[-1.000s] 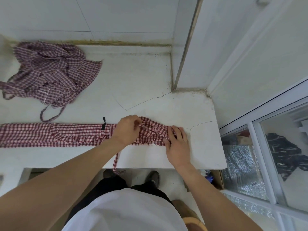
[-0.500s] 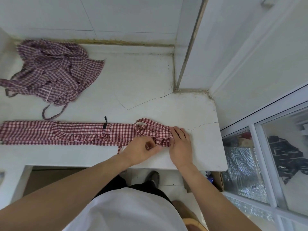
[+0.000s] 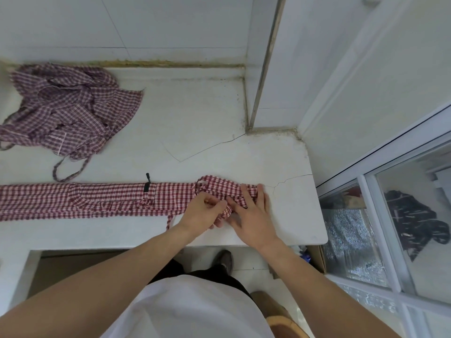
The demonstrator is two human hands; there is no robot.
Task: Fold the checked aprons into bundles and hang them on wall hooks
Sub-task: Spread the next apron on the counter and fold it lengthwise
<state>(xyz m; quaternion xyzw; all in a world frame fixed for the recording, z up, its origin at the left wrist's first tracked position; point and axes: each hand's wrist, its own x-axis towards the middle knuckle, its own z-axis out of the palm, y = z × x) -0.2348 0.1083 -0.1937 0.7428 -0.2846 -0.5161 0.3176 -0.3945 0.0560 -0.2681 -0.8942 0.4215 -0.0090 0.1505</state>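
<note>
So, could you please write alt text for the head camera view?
Two hands work the right end of a red checked apron folded into a long strip on a white counter: left hand pinches cloth, right hand presses flat. A crumpled purple checked apron lies behind.

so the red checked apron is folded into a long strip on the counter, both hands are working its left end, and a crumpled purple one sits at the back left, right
Not quite: the head view shows both hands at the right end of the red checked apron, not the left. The left hand pinches the fabric there while the right hand lies on it. The strip on the counter and the crumpled purple apron at back left are as stated.
</note>
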